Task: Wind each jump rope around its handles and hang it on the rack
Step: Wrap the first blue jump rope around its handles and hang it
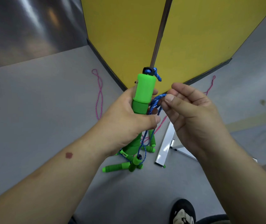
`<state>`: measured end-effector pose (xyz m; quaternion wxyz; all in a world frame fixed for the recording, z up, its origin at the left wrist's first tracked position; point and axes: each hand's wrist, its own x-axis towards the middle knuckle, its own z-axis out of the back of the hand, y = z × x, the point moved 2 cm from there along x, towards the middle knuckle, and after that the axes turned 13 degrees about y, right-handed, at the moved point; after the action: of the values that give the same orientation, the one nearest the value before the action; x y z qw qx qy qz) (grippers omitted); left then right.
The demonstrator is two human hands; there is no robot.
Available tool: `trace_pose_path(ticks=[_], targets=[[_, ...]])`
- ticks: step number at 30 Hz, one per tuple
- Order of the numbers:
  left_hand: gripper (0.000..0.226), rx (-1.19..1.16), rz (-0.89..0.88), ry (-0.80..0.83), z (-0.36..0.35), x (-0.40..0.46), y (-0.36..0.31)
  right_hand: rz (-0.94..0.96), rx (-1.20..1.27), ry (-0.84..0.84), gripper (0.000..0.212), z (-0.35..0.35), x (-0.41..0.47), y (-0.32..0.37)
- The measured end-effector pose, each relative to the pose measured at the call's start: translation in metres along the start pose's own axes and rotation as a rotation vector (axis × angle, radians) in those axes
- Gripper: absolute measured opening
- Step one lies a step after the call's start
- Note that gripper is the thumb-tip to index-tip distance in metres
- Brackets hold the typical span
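My left hand (125, 120) grips a bright green jump-rope handle (142, 92) held upright, its black cap and a knot of blue rope at the top. My right hand (189, 110) pinches a loop of the blue braided rope (155, 102) just right of the handle, between thumb and fingers. The rope hangs down from the loop to a second green handle (135, 162) dangling below my left hand. More green handles (116, 168) lie in a pile on the grey floor beneath.
A pink rope (99, 94) trails over the floor at left, and another pink rope (210, 86) lies to the right. A white metal rack foot (164, 147) lies right of the pile. Yellow partition panels (129, 38) stand ahead. A shoe (183, 212) shows at the bottom.
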<state>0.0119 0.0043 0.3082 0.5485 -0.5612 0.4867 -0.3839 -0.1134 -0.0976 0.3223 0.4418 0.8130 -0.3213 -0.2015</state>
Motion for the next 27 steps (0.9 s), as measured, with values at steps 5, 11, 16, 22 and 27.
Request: trace_pose_path(ticks=[5, 11, 16, 22, 27], targets=[[0.049, 0.106, -0.007, -0.051, 0.003, 0.003, 0.000, 0.005, -0.005, -0.009, 0.026, 0.001, 0.000, 0.000], [0.025, -0.126, 0.007, -0.075, 0.003, 0.000, -0.006, 0.019, -0.336, 0.115, 0.036, 0.002, -0.003, -0.002], [0.014, -0.002, 0.012, -0.114, 0.008, -0.002, -0.008, -0.017, -0.587, 0.219, 0.035, 0.000, -0.005, -0.012], [0.011, 0.159, -0.054, -0.179, 0.011, -0.005, -0.010, -0.006, -0.763, 0.221, 0.012, 0.005, -0.003, -0.012], [0.018, 0.174, -0.069, -0.297, 0.017, -0.003, -0.011, 0.010, -0.646, 0.079, 0.008, 0.010, -0.001, -0.005]])
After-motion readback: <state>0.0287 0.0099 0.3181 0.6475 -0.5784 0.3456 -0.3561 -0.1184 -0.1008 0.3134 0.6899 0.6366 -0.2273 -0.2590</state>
